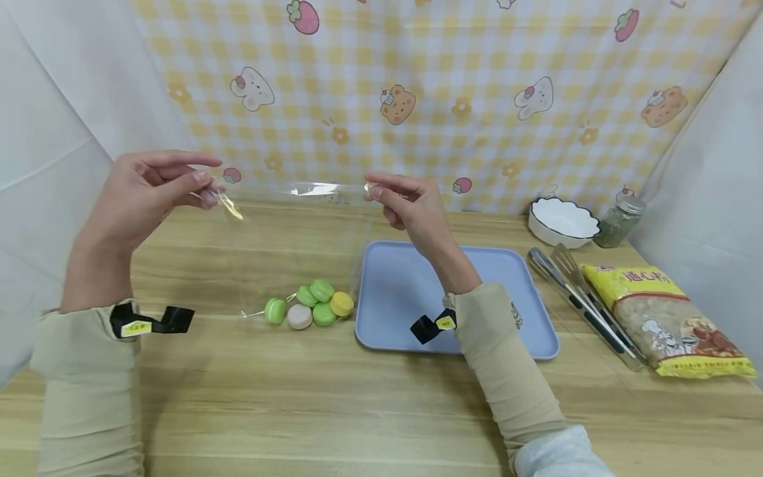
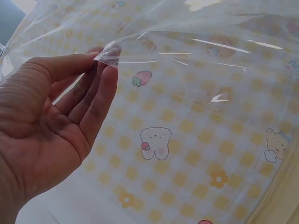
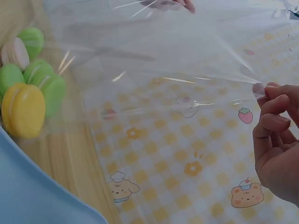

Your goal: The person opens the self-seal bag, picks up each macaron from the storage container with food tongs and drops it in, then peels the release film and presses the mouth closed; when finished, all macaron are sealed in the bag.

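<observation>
A clear plastic bag (image 1: 298,245) hangs spread between both hands, its lower end down by the table. My left hand (image 1: 149,185) pinches one upper corner between thumb and fingers. At the opposite upper corner, my right hand (image 1: 414,209) pinches the film between thumb and forefinger. Several macarons, green (image 1: 322,290), yellow (image 1: 342,303) and pale pink (image 1: 299,317), cluster at the bag's lower end; whether all lie inside it I cannot tell. The right wrist view shows the yellow macaron (image 3: 24,111) beside the green ones. Film (image 2: 187,60) stretches away from the left fingers.
Under my right forearm lies a blue tray (image 1: 381,291). Farther right are tongs (image 1: 584,305), a slotted turner (image 1: 569,265) and a yellow bag of pasta (image 1: 679,318). A white fluted bowl (image 1: 563,222) and a glass jar (image 1: 620,222) stand behind, near the checked curtain (image 1: 357,79).
</observation>
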A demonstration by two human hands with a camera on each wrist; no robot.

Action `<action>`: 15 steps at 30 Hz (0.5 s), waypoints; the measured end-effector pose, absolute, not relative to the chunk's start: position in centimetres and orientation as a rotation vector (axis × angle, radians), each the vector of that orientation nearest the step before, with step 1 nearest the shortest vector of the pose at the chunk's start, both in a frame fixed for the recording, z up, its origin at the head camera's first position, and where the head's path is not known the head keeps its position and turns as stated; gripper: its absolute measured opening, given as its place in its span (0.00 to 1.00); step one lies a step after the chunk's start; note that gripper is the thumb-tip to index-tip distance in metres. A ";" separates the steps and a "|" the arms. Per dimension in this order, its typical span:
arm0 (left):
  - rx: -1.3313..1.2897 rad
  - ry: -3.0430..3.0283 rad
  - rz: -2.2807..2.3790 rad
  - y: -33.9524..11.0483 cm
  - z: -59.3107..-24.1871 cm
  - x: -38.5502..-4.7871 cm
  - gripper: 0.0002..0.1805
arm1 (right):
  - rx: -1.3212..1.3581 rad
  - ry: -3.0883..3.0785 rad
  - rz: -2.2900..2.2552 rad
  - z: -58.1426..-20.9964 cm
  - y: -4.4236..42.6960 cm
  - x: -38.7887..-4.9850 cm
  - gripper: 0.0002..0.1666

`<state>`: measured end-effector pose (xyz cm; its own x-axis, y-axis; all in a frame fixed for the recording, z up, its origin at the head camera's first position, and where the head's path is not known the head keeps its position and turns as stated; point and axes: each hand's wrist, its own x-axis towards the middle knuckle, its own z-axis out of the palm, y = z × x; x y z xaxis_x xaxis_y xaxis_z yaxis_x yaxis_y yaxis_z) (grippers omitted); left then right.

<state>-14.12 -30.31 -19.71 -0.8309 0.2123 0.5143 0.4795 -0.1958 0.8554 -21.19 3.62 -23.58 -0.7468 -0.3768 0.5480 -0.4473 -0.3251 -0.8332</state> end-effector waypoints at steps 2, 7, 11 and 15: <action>-0.837 -1.844 -2.121 -30.3 -19.9 -14.2 0.15 | 1.112 -1.727 2.373 -23.7 3.4 -21.2 0.13; -0.950 -1.736 -2.143 -30.2 -20.2 -14.3 0.12 | 1.124 -1.630 2.523 -23.9 3.2 -21.1 0.19; -1.037 -1.647 -2.204 -30.3 -20.4 -14.6 0.10 | 1.132 -1.619 2.559 -24.0 3.2 -21.1 0.19; -1.093 -1.610 -2.237 -30.6 -20.5 -14.8 0.10 | 1.138 -1.628 2.595 -23.8 3.2 -21.0 0.18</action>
